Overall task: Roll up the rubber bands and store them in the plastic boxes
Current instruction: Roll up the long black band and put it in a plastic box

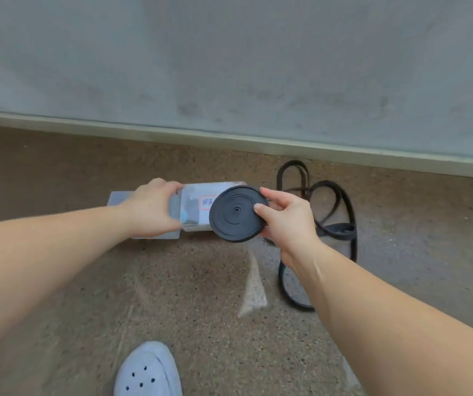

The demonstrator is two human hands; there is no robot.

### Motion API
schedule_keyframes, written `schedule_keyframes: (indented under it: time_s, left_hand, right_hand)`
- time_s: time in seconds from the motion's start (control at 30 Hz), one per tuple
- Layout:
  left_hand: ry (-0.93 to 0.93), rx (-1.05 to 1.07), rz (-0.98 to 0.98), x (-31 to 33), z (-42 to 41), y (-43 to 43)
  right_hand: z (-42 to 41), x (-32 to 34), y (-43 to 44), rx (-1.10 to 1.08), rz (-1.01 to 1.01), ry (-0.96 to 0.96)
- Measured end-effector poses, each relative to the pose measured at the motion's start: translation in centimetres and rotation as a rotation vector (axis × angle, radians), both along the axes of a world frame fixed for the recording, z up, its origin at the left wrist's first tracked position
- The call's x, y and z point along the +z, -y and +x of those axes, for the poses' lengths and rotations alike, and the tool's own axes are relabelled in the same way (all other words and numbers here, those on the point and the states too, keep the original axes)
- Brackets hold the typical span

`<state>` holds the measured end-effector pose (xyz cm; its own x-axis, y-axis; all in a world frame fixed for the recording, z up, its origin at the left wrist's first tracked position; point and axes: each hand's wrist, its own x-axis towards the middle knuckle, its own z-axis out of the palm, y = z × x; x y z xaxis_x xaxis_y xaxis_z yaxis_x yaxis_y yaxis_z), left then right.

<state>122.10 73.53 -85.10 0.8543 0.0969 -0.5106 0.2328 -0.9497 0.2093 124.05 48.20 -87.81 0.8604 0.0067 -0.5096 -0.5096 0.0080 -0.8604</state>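
A black rubber band wound into a flat disc [235, 214] is held upright in front of me by my right hand [285, 221], thumb on its face and fingers behind its rim. My left hand [152, 208] grips the left part of a clear plastic box [201, 195] lying on the floor, fingers curled over its lid edge. The box carries a white label with a red border, and dark contents show through it. The disc hides the box's right end. A long loose black rubber band [332, 224] lies in loops on the floor to the right.
The floor is speckled brown concrete, with a grey wall and pale skirting [229, 138] close behind the box. My foot in a white perforated shoe [149, 370] stands at the bottom centre. A pale worn streak [253, 284] marks the floor.
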Motion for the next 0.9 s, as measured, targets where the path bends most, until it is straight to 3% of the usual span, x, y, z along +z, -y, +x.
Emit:
schedule_keyframes:
  time_s: [0.27, 0.57, 0.9]
  left_hand:
    - [-0.021, -0.282, 0.436, -5.6, -2.1, -7.9]
    - [0.03, -0.139, 0.378, -8.6, -1.0, -7.5]
    - [0.271, -0.116, 0.292, -0.9, -5.3, -7.5]
  right_hand:
    - [-0.1, -4.9, -4.7, 0.067, -0.033, -0.032]
    - [-0.9, -4.9, -5.5, 0.099, -0.083, -0.057]
    - [-2.5, 0.8, -3.6, 0.118, 0.011, 0.015]
